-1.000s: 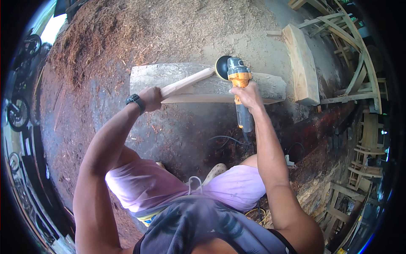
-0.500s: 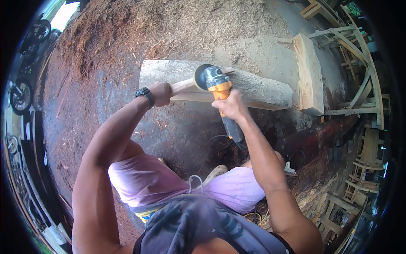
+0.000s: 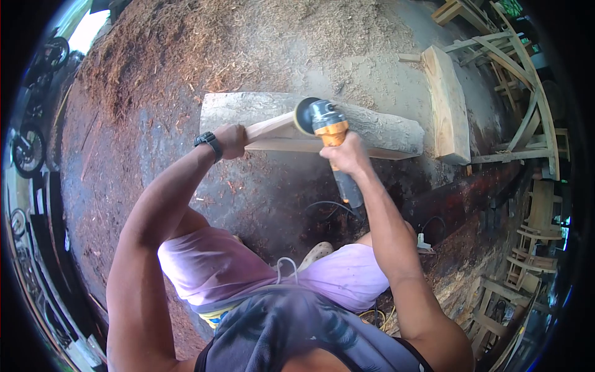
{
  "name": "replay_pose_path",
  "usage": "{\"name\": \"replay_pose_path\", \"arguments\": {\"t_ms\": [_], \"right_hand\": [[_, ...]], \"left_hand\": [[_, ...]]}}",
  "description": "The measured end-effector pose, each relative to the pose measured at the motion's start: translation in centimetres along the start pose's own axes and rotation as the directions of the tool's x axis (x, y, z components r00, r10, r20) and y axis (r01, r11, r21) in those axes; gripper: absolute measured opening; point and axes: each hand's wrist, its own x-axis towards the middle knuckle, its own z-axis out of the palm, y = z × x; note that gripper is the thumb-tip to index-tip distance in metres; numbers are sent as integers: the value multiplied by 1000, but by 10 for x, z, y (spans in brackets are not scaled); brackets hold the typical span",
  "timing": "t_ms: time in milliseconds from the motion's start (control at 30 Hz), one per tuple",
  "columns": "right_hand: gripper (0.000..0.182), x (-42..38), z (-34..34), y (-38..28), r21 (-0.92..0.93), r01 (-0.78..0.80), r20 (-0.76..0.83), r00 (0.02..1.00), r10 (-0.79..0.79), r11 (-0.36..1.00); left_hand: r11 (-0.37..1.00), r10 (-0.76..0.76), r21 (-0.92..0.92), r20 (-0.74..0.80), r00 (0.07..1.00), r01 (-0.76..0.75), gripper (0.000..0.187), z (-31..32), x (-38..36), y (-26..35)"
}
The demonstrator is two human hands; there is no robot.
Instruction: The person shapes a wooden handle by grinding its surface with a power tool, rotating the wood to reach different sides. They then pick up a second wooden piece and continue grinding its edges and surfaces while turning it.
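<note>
My left hand point(image 3: 232, 141), with a watch point(image 3: 209, 146) at its wrist, is closed round the near end of a narrow wooden piece point(image 3: 271, 127). That piece rests across a thick log beam point(image 3: 390, 131) lying on the floor. In my right hand point(image 3: 348, 154) is a yellow and grey angle grinder point(image 3: 333, 132), gripped round its body. Its round disc point(image 3: 305, 116) stands on edge against the wooden piece, right of my left hand. The far end of the piece is hidden behind the grinder.
A squared timber block point(image 3: 447, 105) lies to the right of the log. Wood shavings point(image 3: 248, 43) cover the floor beyond. Curved wooden frames point(image 3: 539, 111) stand at the right, and motorbikes point(image 3: 28, 149) at the far left. The grinder's dark cord point(image 3: 319, 203) trails near my feet.
The grinder has moved slightly to the right along the wooden piece, with my right hand on it. My left hand keeps its hold and has shifted slightly.
</note>
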Motion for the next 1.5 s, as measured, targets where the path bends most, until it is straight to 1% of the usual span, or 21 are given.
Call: {"name": "replay_pose_path", "arguments": {"t_ms": [133, 267, 333, 400, 467, 500, 600, 667, 733, 767, 867, 900, 967, 1000, 1067, 1100, 1133, 1200, 1300, 1400, 1500], "right_hand": [[36, 20, -26, 31, 81, -56, -144, 987, 67, 995], [30, 12, -31, 19, 136, -76, -124, 988, 93, 988], [34, -6, -19, -6, 89, 53, -33, 998, -51, 995], [46, -8, 10, -4, 106, 163, -4, 986, -164, 981], [49, -24, 20, -25, -11, 125, 73, 990, -124, 992], [52, -23, 33, -20, -43, 178, 43, 983, -176, 983], [53, -21, 39, -8, -11, 218, 30, 976, -218, 976], [51, -18, 27, -7, -34, 177, 22, 984, -176, 984], [48, -12, 7, -4, -27, 66, 27, 997, -66, 997], [45, -5, 3, 6, -22, 58, -25, 998, -58, 998], [42, 7, -18, 20, 79, -48, -55, 997, 53, 996], [42, 9, -23, 24, 78, -47, -54, 997, 52, 996], [39, 12, -30, 30, 62, -7, -181, 983, 18, 998], [39, 12, -31, 30, 63, -3, -179, 984, 14, 998], [33, 10, -31, 29, 119, -36, -82, 996, 46, 992], [29, 5, -24, 27, 139, -7, -69, 997, 17, 990], [34, -5, -20, 15, 155, 77, -61, 996, -68, 985], [38, -13, 7, 12, 114, 213, -161, 968, -193, 971], [48, -29, 24, -11, 92, 173, 76, 981, -181, 981], [52, -36, 45, -17, 44, 256, 31, 966, -258, 966], [54, -35, 48, -19, 37, 233, 44, 971, -234, 972]], "left_hand": [[999, -29, -26, 15, 999, 30, 26, 3, 1, 1], [998, -39, -46, 32, 999, 40, 26, -2, -1, 3], [997, -45, -57, 43, 998, 48, 28, 5, 5, -1], [997, -44, -62, 52, 998, 48, 32, 8, 9, -4], [997, -32, -73, 25, 999, 34, 33, 7, 6, -3], [996, -31, -82, 9, 999, 31, 31, 7, 4, -3], [999, -34, -43, -17, 999, 33, 27, 8, 2, -1], [999, -26, -34, -21, 999, 26, 27, 7, 2, -1], [999, -23, -29, -27, 999, 22, 27, 4, 0, 0], [999, -26, -30, -16, 1000, 25, 27, 1, -1, 1], [999, -22, -29, -7, 1000, 21, 27, 7, 3, -2], [1000, -15, -22, -15, 1000, 15, 27, 8, 3, -2], [1000, -7, -10, -28, 1000, 7, 26, 9, 2, -2], [1000, 0, 2, -37, 999, 0, 25, 8, 1, -2], [1000, -7, 9, -77, 997, 7, 24, 6, -1, -2], [1000, -8, 14, -114, 993, 10, 23, 7, -1, -2], [1000, -13, 10, -111, 994, 14, 23, 8, -2, -2], [999, -24, 23, -142, 990, 27, 23, 10, -2, -2], [999, -36, 31, -132, 991, 41, 24, 12, -2, -2], [999, -25, 31, -135, 991, 30, 24, 14, 1, -3], [999, -19, 41, -130, 991, 25, 24, 13, -1, -2]]}}
